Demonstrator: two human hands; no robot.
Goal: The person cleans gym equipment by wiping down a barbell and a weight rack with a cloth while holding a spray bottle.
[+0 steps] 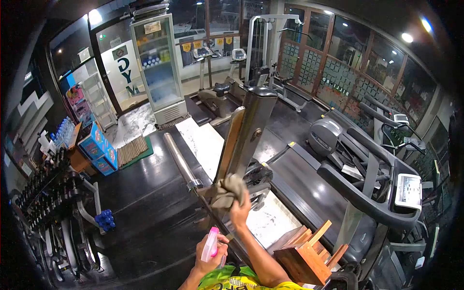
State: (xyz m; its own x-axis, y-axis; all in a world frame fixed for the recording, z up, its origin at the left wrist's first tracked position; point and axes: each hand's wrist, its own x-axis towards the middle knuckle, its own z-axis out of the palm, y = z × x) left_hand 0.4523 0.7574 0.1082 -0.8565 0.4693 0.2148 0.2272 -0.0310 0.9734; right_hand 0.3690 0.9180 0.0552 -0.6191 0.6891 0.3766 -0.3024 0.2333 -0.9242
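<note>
My left hand (pixel 212 253) is closed around a spray bottle (pixel 210 245) with a pink-and-white head, held low in front of my yellow-green shirt. Farther forward, my right hand (pixel 240 211) grips a crumpled grey-brown cloth (pixel 229 191). The cloth lies against the lower part of a tall dark machine post (pixel 256 125), and it covers my fingertips. Just left of the cloth, a shiny metal bar sleeve (pixel 180 157) sticks out from the machine toward the upper left.
A treadmill (pixel 314 181) stands to the right, with a wooden stool-like piece (pixel 307 261) near my right arm. Dumbbell racks (pixel 58 203) line the left side. Blue boxes (pixel 98 149) and a glass-door fridge (pixel 157 65) are farther back.
</note>
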